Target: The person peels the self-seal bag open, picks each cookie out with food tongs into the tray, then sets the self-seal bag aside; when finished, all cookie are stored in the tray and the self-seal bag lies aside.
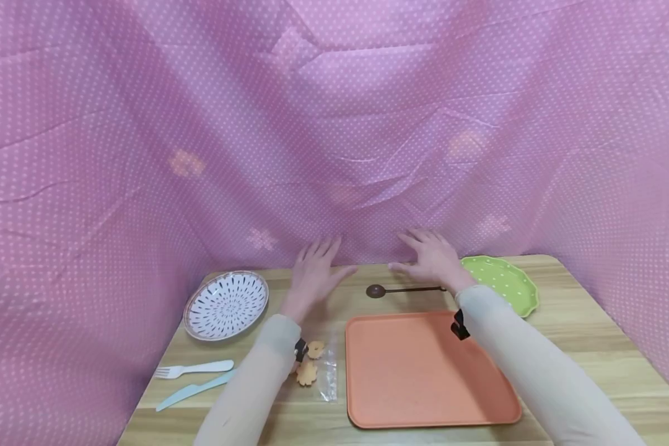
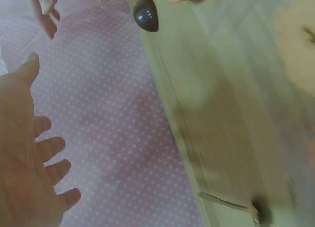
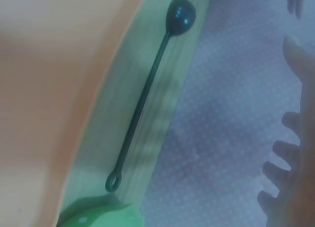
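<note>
My left hand [image 1: 314, 272] hovers above the back of the wooden table, fingers spread and holding nothing. Across from it, my right hand [image 1: 430, 257] is likewise raised with spread fingers, apart from the things below. A dark brown long-handled spoon [image 1: 376, 291] lies near the back edge, its ringed handle end under the right forearm. The right wrist view shows the whole spoon [image 3: 142, 99], beside the tray. An orange rectangular tray [image 1: 424, 371] lies in front of it. A green dotted plate [image 1: 504, 282] sits at the back right, partly behind the right arm.
At the left stands a white oval plate [image 1: 228, 306] with dark dashes. Nearer lie a white fork [image 1: 206, 367] and a pale blue knife [image 1: 189, 392]. Orange flower-shaped pieces [image 1: 306, 373] and a clear plastic bag [image 1: 328, 381] lie beside the tray. Pink dotted cloth [image 1: 340, 124] surrounds the table.
</note>
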A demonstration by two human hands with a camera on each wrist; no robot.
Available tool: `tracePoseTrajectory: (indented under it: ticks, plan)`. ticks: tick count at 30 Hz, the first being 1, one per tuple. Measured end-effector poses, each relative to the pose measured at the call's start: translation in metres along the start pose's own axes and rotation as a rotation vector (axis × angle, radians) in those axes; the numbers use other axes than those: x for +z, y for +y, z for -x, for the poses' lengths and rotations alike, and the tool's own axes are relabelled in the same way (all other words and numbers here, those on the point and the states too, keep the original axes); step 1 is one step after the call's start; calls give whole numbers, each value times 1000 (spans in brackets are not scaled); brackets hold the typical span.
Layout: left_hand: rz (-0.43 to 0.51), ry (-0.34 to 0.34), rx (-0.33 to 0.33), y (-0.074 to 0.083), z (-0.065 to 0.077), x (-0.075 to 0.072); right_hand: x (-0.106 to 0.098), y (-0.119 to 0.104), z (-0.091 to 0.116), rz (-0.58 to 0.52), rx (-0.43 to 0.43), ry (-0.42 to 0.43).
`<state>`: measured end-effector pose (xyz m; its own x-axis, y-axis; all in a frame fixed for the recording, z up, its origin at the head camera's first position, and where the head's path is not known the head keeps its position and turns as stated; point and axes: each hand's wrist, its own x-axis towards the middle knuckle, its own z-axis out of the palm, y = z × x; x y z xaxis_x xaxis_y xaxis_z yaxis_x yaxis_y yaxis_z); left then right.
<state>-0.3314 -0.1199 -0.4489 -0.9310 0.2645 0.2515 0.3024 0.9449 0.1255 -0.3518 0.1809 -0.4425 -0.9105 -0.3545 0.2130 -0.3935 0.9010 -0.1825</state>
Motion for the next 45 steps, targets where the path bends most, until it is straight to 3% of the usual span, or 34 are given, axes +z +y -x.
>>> tracePoseTrajectory:
  ticks: [3, 6, 11, 15, 22, 27, 34, 39, 45]
  plan:
    - [-16, -2, 9, -5, 9, -2, 0, -6, 1, -1, -19, 6]
    - [32, -29, -2, -13, 22, -5, 2, -15, 3, -15, -50, 22]
    - [200, -88, -24, -26, 58, -9, 14, -38, 18, -35, -158, 29]
    - [206, -88, -19, -36, 87, -13, 22, -60, 31, -61, -243, 19]
    - [173, -99, -14, -55, 139, -17, 34, -102, 50, -146, -378, -85]
    - [257, -154, -82, -64, 172, -20, 44, -124, 66, -188, -478, -169]
    - [319, -184, -80, -72, 213, -19, 64, -142, 93, -199, -655, -199]
    - [290, -213, -101, -76, 234, -15, 75, -150, 104, -184, -755, -153]
    - [280, -217, -115, -75, 243, -13, 71, -156, 105, -211, -824, -157]
